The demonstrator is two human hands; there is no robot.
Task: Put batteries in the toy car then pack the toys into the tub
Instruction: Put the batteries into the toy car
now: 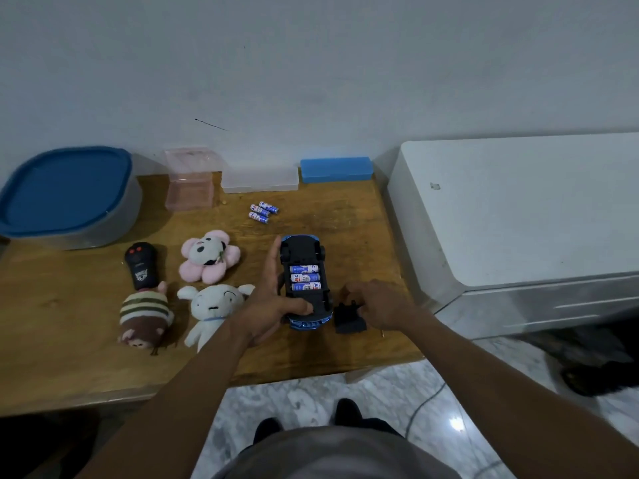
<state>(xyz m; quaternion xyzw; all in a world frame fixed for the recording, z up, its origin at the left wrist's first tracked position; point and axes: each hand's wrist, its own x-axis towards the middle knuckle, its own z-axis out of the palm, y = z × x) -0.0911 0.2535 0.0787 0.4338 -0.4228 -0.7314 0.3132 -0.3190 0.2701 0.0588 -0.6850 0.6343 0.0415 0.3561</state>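
Observation:
A blue toy car lies upside down on the wooden table, its battery bay open with three batteries inside. My left hand holds the car by its left side, thumb on the underside. My right hand pinches the black battery cover just right of the car. Three loose batteries lie farther back. A black remote, a pink flower plush, a white dog plush and a striped brown plush sit to the left. The grey tub with a blue lid stands at the back left.
A pink clear box, a clear case and a blue case line the wall. A white appliance stands right of the table. The table's front edge runs near my arms, with marble floor below.

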